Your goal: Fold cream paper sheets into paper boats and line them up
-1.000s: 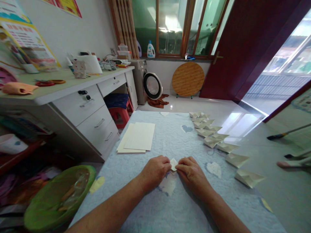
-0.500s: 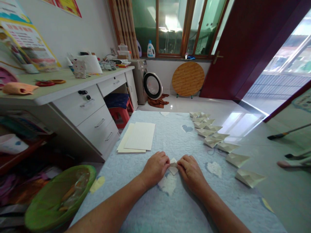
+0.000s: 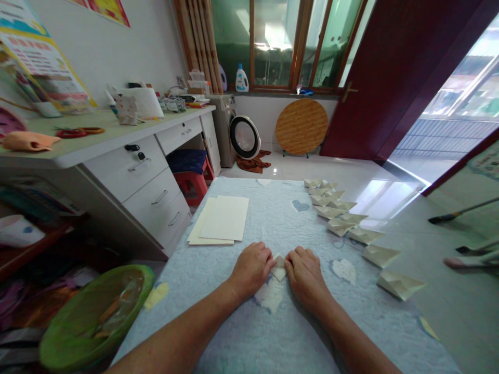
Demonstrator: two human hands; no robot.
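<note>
A small folded piece of cream paper [image 3: 278, 269] lies between my hands, low over the blue quilted cover [image 3: 273, 223]. My left hand [image 3: 254, 267] pinches its left corner, fingers curled. On the opposite side my right hand [image 3: 304, 269] grips the right corner the same way. The fingers hide both side corners, so only the pale diamond-shaped middle shows. Beyond my left hand rest a few flat cream sheets of paper [image 3: 226, 218], overlapping. Several folded paper boats [image 3: 399, 284] form a line along the cover's right edge.
A green-lined bin [image 3: 146, 291] stands on the floor at the left, below a white desk with drawers [image 3: 128, 171]. Past the far edge are a red stool [image 3: 195, 182], an open washing machine door [image 3: 255, 137] and a round wooden board [image 3: 302, 124].
The folded paper's middle looks slightly more spread and upright between my fingers. Both hands keep their grip and have barely shifted.
</note>
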